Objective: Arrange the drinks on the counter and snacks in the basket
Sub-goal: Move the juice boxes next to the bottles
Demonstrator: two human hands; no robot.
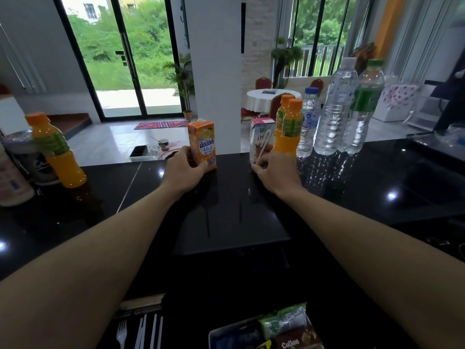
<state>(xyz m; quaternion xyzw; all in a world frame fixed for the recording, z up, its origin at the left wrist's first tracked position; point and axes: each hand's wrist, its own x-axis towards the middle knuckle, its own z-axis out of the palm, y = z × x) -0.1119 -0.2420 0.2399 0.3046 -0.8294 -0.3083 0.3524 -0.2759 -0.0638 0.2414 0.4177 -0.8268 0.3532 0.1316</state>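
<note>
Along the far edge of the counter (226, 222), the left hand (185, 170) grips an upright orange carton (202, 144). The right hand (274, 172) holds the pink carton (260, 137) low down, just beside two juice bottles (289, 127).

Orange carton (202, 144) and pink carton (261, 139) stood upright mid-counter (226, 210), well apart. Right beside the pink one were two juice bottles (292, 127), then three water bottles (334, 109). Lone juice bottle (59, 157) sat far left. Snacks (284, 321) lay in the basket (214, 335).
</note>
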